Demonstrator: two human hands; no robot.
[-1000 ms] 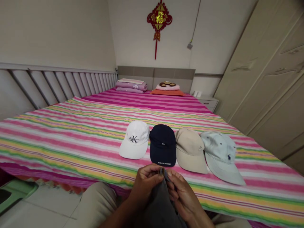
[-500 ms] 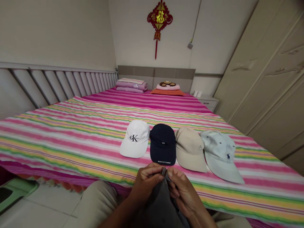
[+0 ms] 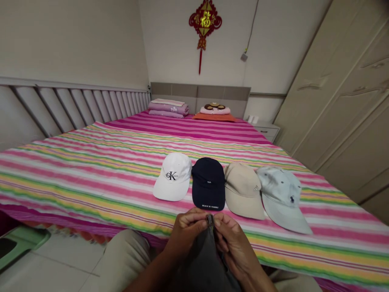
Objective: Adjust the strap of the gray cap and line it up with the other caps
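Observation:
My left hand [image 3: 185, 235] and my right hand [image 3: 232, 239] meet at the bottom centre, both pinched on a dark grey cap [image 3: 203, 263] held over my lap. Their fingertips close together on a small metal buckle [image 3: 209, 220] at the cap's top edge. Just beyond the hands, a row of caps lies on the striped bed [image 3: 91, 170]: a white cap with a black logo [image 3: 174, 177], a navy cap [image 3: 208, 183], a beige cap [image 3: 243, 190] and a pale blue cap [image 3: 282, 194].
Folded pink bedding [image 3: 168, 108] and an orange pillow [image 3: 214, 114] lie at the headboard. A cream wardrobe [image 3: 343, 101] fills the right side. A padded wall panel [image 3: 73, 107] runs along the left. A green stool [image 3: 18, 243] stands on the floor, lower left.
The view has tipped down slightly, so the caps sit a little higher in frame. My fingers have shifted a little on the buckle; both hands keep their pinch on the grey cap.

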